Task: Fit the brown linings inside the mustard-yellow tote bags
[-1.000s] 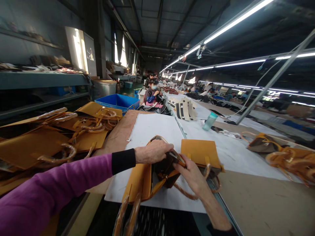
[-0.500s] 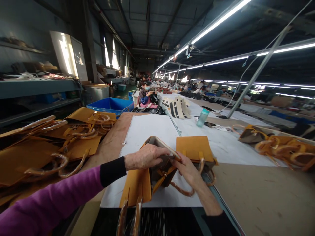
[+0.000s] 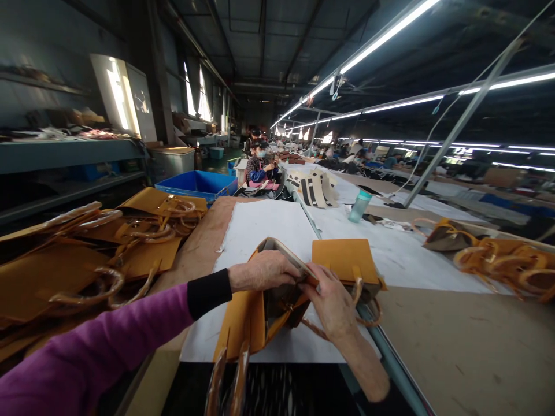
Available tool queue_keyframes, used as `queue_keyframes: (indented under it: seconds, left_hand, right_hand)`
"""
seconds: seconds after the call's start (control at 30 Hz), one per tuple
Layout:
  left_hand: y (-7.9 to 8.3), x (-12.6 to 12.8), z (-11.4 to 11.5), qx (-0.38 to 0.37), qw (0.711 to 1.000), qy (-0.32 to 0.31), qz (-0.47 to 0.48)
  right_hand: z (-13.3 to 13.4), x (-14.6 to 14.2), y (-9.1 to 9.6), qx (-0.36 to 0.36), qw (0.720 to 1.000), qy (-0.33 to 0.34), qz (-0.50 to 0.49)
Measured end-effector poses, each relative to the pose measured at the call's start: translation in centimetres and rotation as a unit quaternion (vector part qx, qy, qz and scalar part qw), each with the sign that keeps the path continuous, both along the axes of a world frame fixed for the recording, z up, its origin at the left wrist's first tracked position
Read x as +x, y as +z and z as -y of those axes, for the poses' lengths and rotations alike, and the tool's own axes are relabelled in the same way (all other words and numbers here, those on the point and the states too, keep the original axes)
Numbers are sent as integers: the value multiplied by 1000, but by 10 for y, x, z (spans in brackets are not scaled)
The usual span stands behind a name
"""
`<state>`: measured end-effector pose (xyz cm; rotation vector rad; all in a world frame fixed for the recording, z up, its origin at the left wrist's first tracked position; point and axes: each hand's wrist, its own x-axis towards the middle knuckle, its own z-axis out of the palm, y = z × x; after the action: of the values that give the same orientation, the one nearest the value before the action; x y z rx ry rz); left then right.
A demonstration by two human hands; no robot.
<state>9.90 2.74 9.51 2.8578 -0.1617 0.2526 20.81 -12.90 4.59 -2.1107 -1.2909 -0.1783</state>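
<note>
A mustard-yellow handbag (image 3: 243, 326) with a grey lining stands open on white paper in front of me. Its plastic-wrapped handles hang over the near table edge. My left hand (image 3: 269, 270) reaches over the bag's mouth, its fingers closed on the upper rim. At the right end of that same rim, my right hand (image 3: 330, 297) pinches the edge between thumb and fingers. Both hands' fingertips come close together there, partly hidden by the bag wall. Just behind my right hand lies a second yellow handbag (image 3: 342, 255), with its handles toward me.
Yellow bags (image 3: 47, 277) are piled at the left, and more bags (image 3: 503, 254) lie at the far right. A blue bin (image 3: 195, 184) stands beyond the left pile. A teal bottle (image 3: 359, 206) is on the table. Further back sits a co-worker (image 3: 261, 167).
My right hand has turned and moved slightly up and left along the rim, its back now showing more. My left hand has shifted a little right, fingers curling more at the rim.
</note>
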Motion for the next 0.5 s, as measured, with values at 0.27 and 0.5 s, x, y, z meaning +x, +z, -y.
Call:
queue_keyframes:
  seconds: [0.27,0.5]
  left_hand:
    - [4,5,-3,77,984,161,2]
    - [-5,4,-6,81,987,132,38]
  right_hand:
    - [-13,-6,6,-53,997,-3,56]
    - [-17,-16,3,-3,998,-8,63]
